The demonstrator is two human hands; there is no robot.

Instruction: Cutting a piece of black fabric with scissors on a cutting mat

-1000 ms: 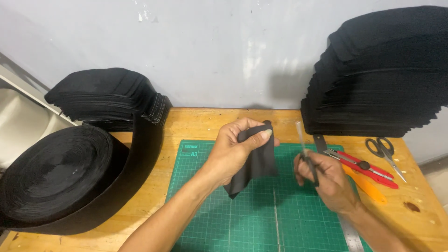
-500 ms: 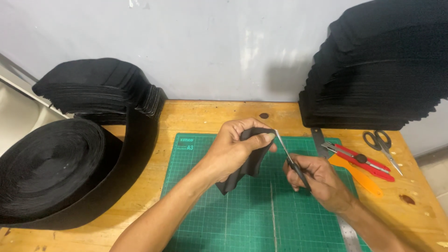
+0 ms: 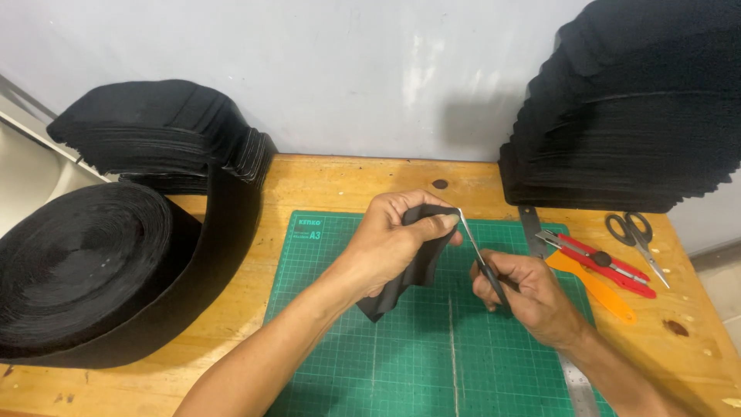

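My left hand (image 3: pixel 392 241) pinches a folded piece of black fabric (image 3: pixel 413 270) above a green cutting mat (image 3: pixel 370 347). The fabric hangs down from my fingers toward the mat. My right hand (image 3: pixel 525 293) grips a pair of small scissors (image 3: pixel 480 259) with black handles. The metal blades point up and left, and their tip touches the top edge of the fabric by my left thumb.
A big roll of black strip (image 3: pixel 85 270) lies at the left, with a stack of cut black pieces (image 3: pixel 154 135) behind it. A taller stack (image 3: pixel 633 116) stands at the back right. A steel ruler (image 3: pixel 532 232), red cutter (image 3: pixel 598 259), orange tool (image 3: pixel 594 289) and black scissors (image 3: pixel 633 235) lie right of the mat.
My right hand has raised the scissors from low beside the fabric up to its top edge. My left hand has kept hold of the fabric and shifted slightly.
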